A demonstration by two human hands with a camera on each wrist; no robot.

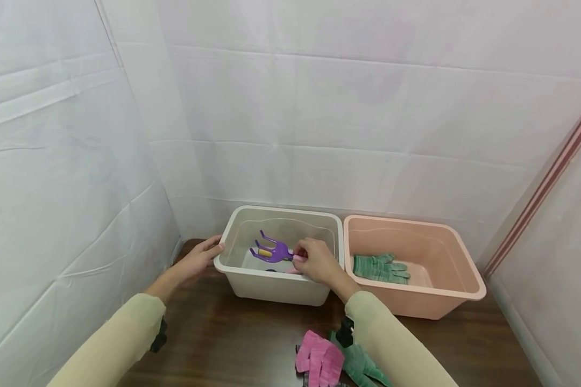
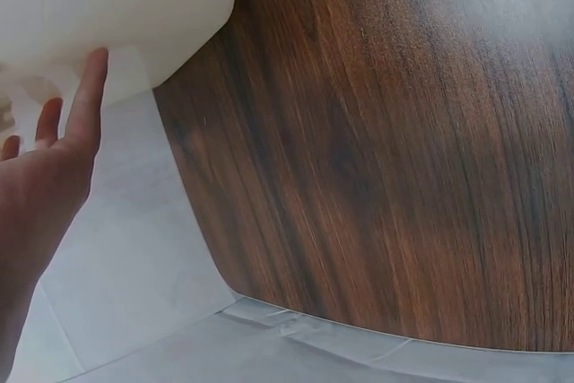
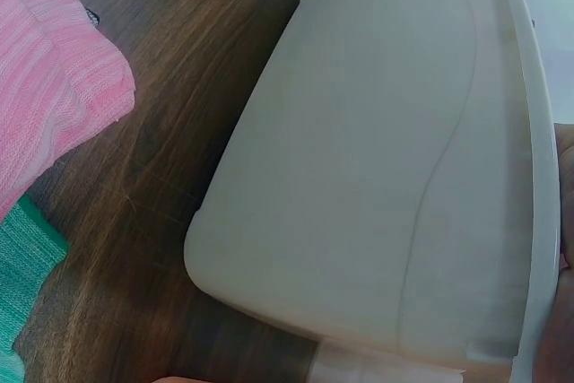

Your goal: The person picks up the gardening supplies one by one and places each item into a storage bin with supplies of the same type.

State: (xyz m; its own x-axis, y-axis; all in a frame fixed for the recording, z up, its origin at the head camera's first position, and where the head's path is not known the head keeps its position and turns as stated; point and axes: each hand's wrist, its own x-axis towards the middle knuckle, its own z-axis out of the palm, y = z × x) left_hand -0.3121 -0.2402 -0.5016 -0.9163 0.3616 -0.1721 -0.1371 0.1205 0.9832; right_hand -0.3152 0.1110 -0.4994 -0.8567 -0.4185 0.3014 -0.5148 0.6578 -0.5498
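Observation:
My right hand (image 1: 321,263) pinches the pink handle of a purple three-pronged hand rake (image 1: 280,252) above the inside of a light grey bin (image 1: 281,287). Its prongs point left. Under the rake, something yellow and another pink-handled item (image 1: 294,271) partly show in the bin. At the bin's left end, my left hand (image 1: 198,260) touches the rim and outer wall. In the left wrist view, the extended fingers (image 2: 88,100) lie against the pale wall. Only a sliver of the right hand appears in the right wrist view, beyond the bin's rim.
To the right stands a peach bin (image 1: 445,255) with a green glove (image 1: 380,269) in it. Pink gloves (image 1: 319,357) and green gloves (image 1: 360,365) lie on the dark wooden table (image 1: 222,344) near the front, partly under the right forearm. White sheeting (image 1: 290,107) surrounds the table.

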